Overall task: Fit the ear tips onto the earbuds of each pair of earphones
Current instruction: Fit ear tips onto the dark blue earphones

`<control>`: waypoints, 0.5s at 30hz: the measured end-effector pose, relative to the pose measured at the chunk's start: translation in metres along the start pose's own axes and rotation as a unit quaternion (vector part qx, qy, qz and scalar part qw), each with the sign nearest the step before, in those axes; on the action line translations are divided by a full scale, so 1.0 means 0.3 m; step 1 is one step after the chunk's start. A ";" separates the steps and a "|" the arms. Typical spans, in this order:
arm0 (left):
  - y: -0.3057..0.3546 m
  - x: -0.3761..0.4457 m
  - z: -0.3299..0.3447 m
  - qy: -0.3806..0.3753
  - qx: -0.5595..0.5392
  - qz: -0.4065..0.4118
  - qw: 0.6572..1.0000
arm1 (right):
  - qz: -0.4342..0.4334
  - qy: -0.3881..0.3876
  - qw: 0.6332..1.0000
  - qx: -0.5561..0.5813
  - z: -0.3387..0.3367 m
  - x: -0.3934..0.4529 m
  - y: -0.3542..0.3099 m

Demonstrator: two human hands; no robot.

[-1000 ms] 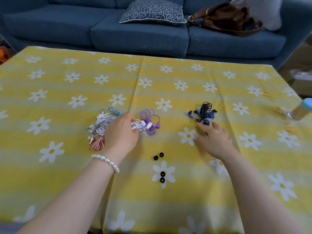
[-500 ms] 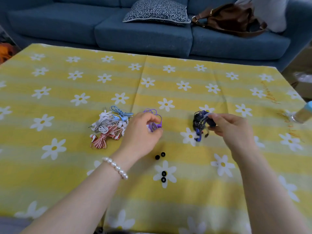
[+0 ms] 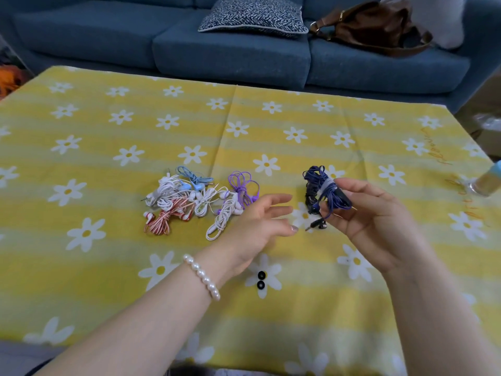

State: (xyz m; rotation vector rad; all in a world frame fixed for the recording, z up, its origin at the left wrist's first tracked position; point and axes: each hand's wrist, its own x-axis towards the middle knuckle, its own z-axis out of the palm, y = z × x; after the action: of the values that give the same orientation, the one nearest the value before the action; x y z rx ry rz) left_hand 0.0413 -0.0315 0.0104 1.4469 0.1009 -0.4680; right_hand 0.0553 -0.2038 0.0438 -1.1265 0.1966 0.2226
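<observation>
My right hand (image 3: pixel 376 215) holds a coiled bundle of dark blue and black earphones (image 3: pixel 321 192) above the table, a black earbud and jack dangling below it. My left hand (image 3: pixel 257 226) hovers open just left of the bundle, fingers spread, holding nothing. A heap of coiled earphones (image 3: pixel 195 199) in white, light blue, purple and red-striped lies on the tablecloth to the left. Two black ear tips (image 3: pixel 261 280) lie on a white daisy below my left hand; other tips are hidden under that hand.
The yellow daisy tablecloth (image 3: pixel 108 267) covers the table. A bottle with a light blue cap (image 3: pixel 488 183) lies at the right edge. A blue sofa (image 3: pixel 230 55) with a patterned cushion and a brown bag stands beyond the far edge.
My right hand has lifted the dark blue bundle off the table and turned it toward me. My left hand has left the purple earphones and swung right, opening.
</observation>
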 end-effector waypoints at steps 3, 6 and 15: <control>0.004 0.000 0.004 -0.037 -0.112 -0.038 0.992 | 0.026 -0.035 0.999 0.024 0.012 -0.010 0.003; 0.003 0.001 -0.005 -0.092 -0.221 -0.060 0.969 | 0.034 -0.056 0.997 0.027 0.017 -0.014 0.009; 0.017 -0.005 -0.005 -0.088 -0.254 -0.022 0.963 | 0.037 -0.018 0.997 -0.070 -0.009 -0.010 0.010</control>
State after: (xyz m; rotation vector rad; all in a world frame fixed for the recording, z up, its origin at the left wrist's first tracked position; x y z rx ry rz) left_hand 0.0421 -0.0295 0.0155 0.8976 0.1011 -0.5576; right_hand 0.0516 -0.2052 0.0409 -1.2549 0.1933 0.3265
